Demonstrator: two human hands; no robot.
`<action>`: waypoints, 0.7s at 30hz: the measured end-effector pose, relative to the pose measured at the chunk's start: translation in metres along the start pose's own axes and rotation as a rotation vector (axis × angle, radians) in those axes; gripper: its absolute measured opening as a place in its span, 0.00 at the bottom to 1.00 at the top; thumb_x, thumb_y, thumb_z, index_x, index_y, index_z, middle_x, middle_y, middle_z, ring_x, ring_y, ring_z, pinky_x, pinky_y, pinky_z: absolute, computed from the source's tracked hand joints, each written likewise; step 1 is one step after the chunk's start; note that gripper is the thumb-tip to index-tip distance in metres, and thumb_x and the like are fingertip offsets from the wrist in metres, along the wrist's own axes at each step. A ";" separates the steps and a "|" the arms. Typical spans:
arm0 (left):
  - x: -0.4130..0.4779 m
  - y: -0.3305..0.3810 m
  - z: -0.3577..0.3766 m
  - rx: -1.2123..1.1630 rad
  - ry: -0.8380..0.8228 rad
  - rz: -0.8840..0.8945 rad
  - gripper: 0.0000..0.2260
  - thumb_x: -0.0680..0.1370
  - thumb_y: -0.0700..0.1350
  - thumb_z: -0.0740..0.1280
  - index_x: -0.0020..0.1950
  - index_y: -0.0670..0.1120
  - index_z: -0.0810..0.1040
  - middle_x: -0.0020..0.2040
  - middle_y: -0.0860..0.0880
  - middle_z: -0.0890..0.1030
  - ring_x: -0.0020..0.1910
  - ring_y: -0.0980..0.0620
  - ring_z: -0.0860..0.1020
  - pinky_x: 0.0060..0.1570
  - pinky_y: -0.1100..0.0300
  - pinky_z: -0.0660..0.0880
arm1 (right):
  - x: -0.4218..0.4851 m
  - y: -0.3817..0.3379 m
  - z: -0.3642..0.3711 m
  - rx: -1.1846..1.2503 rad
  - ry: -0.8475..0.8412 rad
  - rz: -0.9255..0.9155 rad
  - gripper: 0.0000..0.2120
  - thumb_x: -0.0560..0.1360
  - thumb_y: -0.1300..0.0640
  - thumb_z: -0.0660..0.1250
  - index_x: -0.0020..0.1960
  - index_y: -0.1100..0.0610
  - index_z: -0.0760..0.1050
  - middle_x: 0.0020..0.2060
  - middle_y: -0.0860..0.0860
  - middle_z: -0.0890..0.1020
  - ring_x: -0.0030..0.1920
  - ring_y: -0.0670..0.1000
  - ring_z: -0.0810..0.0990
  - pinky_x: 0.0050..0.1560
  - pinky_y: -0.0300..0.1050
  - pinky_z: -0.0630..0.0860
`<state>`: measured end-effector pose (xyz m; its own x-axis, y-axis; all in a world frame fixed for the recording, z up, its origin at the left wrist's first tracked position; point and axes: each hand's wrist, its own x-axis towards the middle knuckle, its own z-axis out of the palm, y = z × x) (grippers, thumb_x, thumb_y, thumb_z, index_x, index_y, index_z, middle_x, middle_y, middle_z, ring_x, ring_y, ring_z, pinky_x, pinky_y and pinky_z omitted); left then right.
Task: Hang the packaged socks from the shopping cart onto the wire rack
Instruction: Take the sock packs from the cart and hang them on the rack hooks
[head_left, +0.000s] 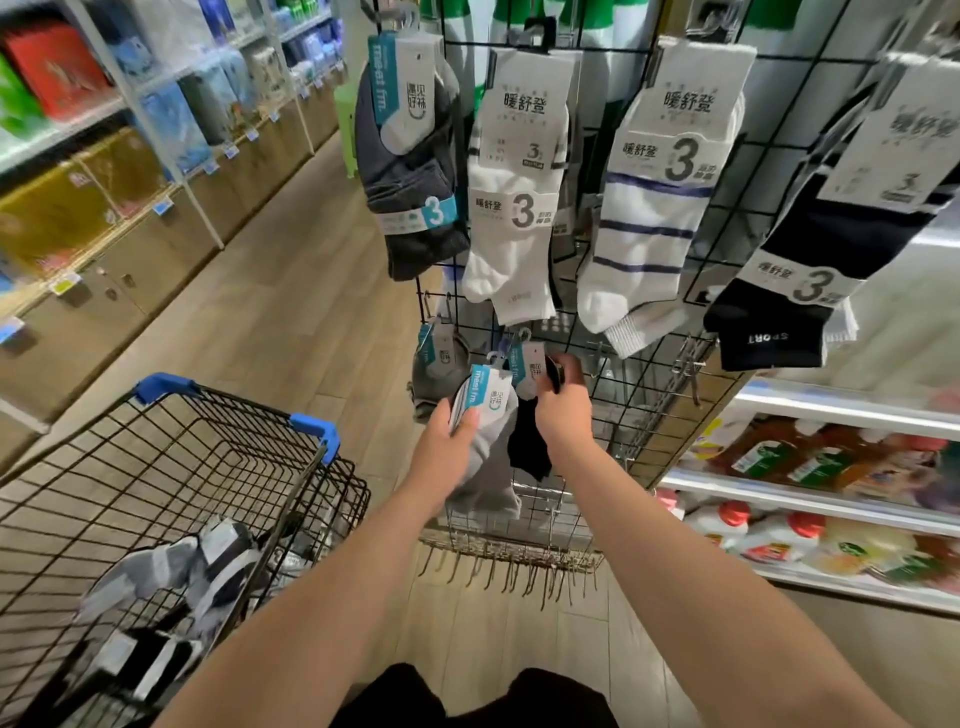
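My left hand (448, 436) grips a grey sock pack (485, 452) with a teal-and-white label, held low in front of the black wire rack (613, 322). My right hand (563, 402) holds a black sock pack (530, 441) by its label, right beside the grey one and up against the rack's lower row. Another grey pack (439, 364) hangs on that lower row to the left. Several packs hang on the upper row: dark grey (410, 208), white (511, 244), striped (644, 228), navy (800, 270). The shopping cart (171, 467) stands at lower left with more sock packs (197, 577) inside.
A wire basket with a row of hooks (511, 545) sits at the rack's foot. Shelves with bottles (810, 499) run along the right. Store shelving and wooden cabinets (119, 249) line the left of the wood-floor aisle. A green stool (345, 124) stands behind the rack.
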<state>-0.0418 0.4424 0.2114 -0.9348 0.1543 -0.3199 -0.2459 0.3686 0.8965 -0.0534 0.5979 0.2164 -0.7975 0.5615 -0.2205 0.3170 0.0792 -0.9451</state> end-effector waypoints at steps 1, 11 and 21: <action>0.003 -0.002 0.002 -0.008 -0.006 0.005 0.21 0.84 0.56 0.58 0.75 0.50 0.66 0.70 0.49 0.76 0.64 0.49 0.76 0.58 0.49 0.77 | 0.004 0.001 0.002 0.011 -0.005 0.001 0.14 0.85 0.60 0.58 0.68 0.49 0.69 0.62 0.57 0.81 0.57 0.57 0.79 0.49 0.47 0.75; 0.026 -0.010 0.012 -0.019 0.003 0.020 0.13 0.85 0.53 0.59 0.66 0.49 0.71 0.60 0.49 0.79 0.52 0.57 0.78 0.39 0.65 0.73 | 0.037 0.007 0.016 -0.057 -0.010 0.051 0.11 0.85 0.54 0.60 0.66 0.53 0.71 0.58 0.52 0.80 0.52 0.54 0.79 0.47 0.46 0.74; 0.014 -0.023 0.020 0.048 -0.012 0.048 0.16 0.85 0.54 0.59 0.71 0.51 0.71 0.61 0.53 0.78 0.54 0.58 0.77 0.48 0.59 0.76 | -0.006 0.029 -0.001 0.040 -0.010 0.067 0.09 0.82 0.57 0.61 0.60 0.52 0.76 0.51 0.50 0.84 0.44 0.48 0.81 0.38 0.40 0.77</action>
<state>-0.0444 0.4541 0.1799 -0.9420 0.1839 -0.2808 -0.1880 0.4039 0.8953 -0.0388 0.5980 0.1908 -0.7801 0.5565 -0.2860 0.3493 0.0081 -0.9370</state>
